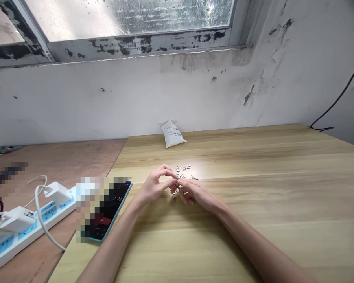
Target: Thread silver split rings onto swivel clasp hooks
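My left hand [155, 184] and my right hand [194, 193] meet over the middle of a light wooden table [253, 188]. Both pinch a small metal clasp with a ring [175, 189] between their fingertips; part of it dangles below the fingers. Just beyond the hands lies a loose pile of several small metal clasps and rings [186, 172]. My fingers are curled and pressed together on the piece.
A small white bag [172, 134] leans near the wall at the back. A phone [109, 210] with a lit screen lies at the table's left edge. A white power strip [26, 222] with plugged chargers sits on the brown surface further left.
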`<state>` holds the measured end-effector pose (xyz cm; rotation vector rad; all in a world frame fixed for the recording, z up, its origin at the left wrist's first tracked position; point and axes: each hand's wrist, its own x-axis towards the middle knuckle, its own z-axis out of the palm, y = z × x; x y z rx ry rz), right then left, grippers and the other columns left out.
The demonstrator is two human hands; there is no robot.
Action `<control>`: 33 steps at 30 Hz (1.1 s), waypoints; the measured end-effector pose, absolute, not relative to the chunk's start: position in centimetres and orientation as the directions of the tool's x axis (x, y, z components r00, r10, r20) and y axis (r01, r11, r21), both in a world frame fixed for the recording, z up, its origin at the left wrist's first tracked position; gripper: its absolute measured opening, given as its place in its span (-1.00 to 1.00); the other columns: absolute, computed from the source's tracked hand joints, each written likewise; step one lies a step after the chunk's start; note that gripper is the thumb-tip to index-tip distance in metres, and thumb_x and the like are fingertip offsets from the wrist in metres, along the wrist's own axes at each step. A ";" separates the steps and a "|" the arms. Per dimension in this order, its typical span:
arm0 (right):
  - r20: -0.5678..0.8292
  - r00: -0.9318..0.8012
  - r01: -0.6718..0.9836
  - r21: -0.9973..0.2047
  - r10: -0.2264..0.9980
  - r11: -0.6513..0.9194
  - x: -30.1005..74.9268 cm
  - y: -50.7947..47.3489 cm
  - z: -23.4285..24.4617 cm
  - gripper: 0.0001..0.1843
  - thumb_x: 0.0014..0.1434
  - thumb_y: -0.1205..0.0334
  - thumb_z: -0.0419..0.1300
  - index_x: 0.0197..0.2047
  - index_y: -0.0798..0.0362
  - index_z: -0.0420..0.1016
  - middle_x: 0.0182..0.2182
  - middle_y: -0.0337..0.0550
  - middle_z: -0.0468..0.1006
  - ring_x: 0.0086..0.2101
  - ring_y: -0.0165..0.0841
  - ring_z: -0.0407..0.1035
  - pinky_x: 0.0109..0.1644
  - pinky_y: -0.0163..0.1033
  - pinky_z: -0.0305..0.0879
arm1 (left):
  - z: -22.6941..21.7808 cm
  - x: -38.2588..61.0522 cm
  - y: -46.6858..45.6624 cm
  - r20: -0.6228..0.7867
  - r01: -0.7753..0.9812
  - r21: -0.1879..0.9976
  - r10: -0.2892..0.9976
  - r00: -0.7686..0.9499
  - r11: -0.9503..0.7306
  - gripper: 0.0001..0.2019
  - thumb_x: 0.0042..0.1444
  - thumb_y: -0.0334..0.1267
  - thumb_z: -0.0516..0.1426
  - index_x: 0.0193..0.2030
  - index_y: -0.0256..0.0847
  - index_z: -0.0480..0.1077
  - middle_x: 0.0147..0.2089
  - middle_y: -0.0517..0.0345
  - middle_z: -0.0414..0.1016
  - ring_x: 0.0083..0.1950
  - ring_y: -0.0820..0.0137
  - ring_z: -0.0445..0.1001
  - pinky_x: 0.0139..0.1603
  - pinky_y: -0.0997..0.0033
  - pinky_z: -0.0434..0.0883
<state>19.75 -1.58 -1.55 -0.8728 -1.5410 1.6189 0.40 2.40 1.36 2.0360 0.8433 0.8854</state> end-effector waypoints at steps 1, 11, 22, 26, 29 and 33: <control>0.001 -0.514 -0.092 -0.994 0.858 -0.055 19.7 -1.7 -1.5 -0.57 0.36 -0.04 -0.06 -0.19 0.09 0.48 -0.50 -0.23 0.42 -0.58 -0.49 0.19 -0.55 -0.38 0.05 | 1.4 0.4 2.4 0.314 0.257 0.819 0.776 0.547 -0.513 -0.91 0.18 -0.24 0.19 -0.25 -0.17 0.52 -0.20 0.10 0.45 -0.18 0.37 0.49 -0.11 0.35 0.44; 0.016 -0.471 -0.192 -0.978 0.882 -0.085 19.3 -1.1 -2.4 -0.63 0.27 -0.11 0.10 -0.29 0.06 0.34 -0.36 -0.20 0.48 -0.58 -0.51 0.24 -0.57 -0.39 0.10 | 1.7 0.8 1.8 0.394 0.253 0.769 0.747 0.535 -0.587 -0.92 0.17 -0.29 0.20 -0.25 -0.18 0.54 -0.25 0.09 0.57 -0.18 0.35 0.52 -0.10 0.35 0.44; 0.348 -0.231 0.310 -0.859 0.909 0.408 19.3 -0.9 -3.1 -0.67 0.35 0.02 0.01 -0.33 0.04 0.38 -0.47 -0.23 0.42 -0.52 -0.44 0.19 -0.44 -0.33 0.11 | 1.5 0.9 1.7 0.109 0.283 0.916 0.856 0.506 -0.284 -0.79 0.16 -0.13 0.19 -0.29 -0.22 0.58 -0.20 0.06 0.58 -0.15 0.31 0.52 -0.11 0.38 0.44; 0.428 -0.223 0.447 -0.753 0.876 0.482 19.4 -0.9 -3.2 -0.76 0.35 0.14 0.03 -0.27 0.03 0.43 -0.44 -0.20 0.48 -0.48 -0.41 0.25 -0.38 -0.31 0.13 | 1.3 1.2 1.6 0.110 0.296 0.913 0.868 0.485 -0.282 -0.83 0.14 -0.19 0.19 -0.34 -0.22 0.56 -0.15 0.03 0.55 -0.09 0.29 0.52 -0.03 0.33 0.42; 0.461 -0.207 0.467 -0.728 0.863 0.501 19.4 -1.1 -3.1 -0.80 0.33 0.17 0.07 -0.24 0.03 0.48 -0.44 -0.21 0.50 -0.51 -0.43 0.23 -0.40 -0.31 0.12 | 1.1 1.3 1.6 0.119 0.330 0.897 0.881 0.458 -0.293 -0.85 0.14 -0.24 0.17 -0.37 -0.22 0.53 -0.09 0.02 0.50 -0.02 0.26 0.49 -0.07 0.31 0.45; 0.442 -0.110 0.330 -0.828 0.890 0.452 19.1 -1.1 -2.9 -0.83 0.26 0.16 0.16 -0.25 0.05 0.53 -0.46 -0.20 0.53 -0.56 -0.45 0.19 -0.49 -0.33 0.12 | 0.6 1.3 1.6 0.295 0.479 0.730 0.858 0.422 -0.487 -0.93 0.09 -0.33 0.18 -0.37 -0.16 0.51 -0.03 0.06 0.46 0.11 0.19 0.38 0.07 0.12 0.37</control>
